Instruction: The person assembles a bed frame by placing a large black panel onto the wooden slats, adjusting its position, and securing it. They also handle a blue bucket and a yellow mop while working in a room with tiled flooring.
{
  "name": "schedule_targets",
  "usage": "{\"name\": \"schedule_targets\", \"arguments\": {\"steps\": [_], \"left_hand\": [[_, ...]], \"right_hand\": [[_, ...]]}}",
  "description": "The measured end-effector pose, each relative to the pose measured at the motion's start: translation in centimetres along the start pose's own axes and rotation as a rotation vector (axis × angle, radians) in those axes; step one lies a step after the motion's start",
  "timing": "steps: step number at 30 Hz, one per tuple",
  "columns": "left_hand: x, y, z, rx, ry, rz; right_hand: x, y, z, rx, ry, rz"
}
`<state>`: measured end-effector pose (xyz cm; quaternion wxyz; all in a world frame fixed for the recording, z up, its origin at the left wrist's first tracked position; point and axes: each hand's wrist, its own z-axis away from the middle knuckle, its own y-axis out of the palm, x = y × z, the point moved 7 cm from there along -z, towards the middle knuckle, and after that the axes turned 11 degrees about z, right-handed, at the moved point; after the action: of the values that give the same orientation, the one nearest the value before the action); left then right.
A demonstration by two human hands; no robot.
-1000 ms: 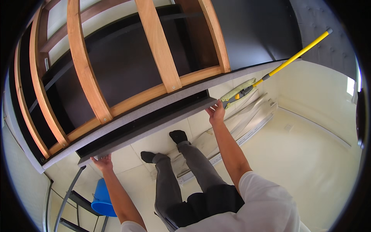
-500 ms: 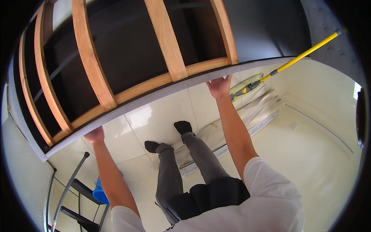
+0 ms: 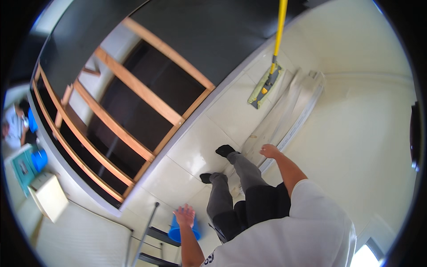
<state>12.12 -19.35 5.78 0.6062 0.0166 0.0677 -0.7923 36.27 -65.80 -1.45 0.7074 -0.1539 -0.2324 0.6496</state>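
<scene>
A bed frame with a grey padded side rail [image 3: 178, 138] and bare wooden slats [image 3: 138, 86] stands before me. Neither of my hands touches it. My left hand [image 3: 185, 216] hangs with fingers spread, over a blue bucket [image 3: 175, 235] on the floor as seen from above, and holds nothing. Further right, my right hand [image 3: 269, 151] is loosely curled with nothing visible in it. Below that hand lie long beige folded cloth [image 3: 271, 118] and a white strip [image 3: 300, 118] along the wall.
A flat mop [image 3: 265, 88] with a yellow handle [image 3: 280, 27] leans against the bed. A stepladder [image 3: 162, 236] stands lower left, beside a pale mattress-like panel [image 3: 84, 236]. At far left are a teal box [image 3: 22, 167], a cream box [image 3: 49, 196] and another person [image 3: 14, 124].
Both hands have let go of the bed's side rail and drawn back toward my body. My view has turned, so the bed now runs more steeply across it.
</scene>
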Motion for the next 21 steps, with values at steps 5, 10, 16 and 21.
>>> {"name": "schedule_targets", "arguments": {"steps": [5, 10, 16, 21], "left_hand": [[-2.7, -1.0, 8.9, 0.005, 0.052, -0.279], [-8.1, 4.3, 14.3, 0.103, 0.162, -0.572], [-11.7, 13.1, 21.9, 0.264, 0.304, -0.866], [-11.7, 16.1, 25.9, 0.354, 0.305, -1.082]], "right_hand": [[-7.7, 1.5, 10.3, 0.003, 0.488, -0.744], [-11.2, 8.3, 22.3, -0.079, 0.617, -0.999], [-7.9, 12.4, 33.3, -0.269, 0.659, -1.306], [-6.2, 5.8, 43.7, -0.863, 0.705, -0.417]]}}
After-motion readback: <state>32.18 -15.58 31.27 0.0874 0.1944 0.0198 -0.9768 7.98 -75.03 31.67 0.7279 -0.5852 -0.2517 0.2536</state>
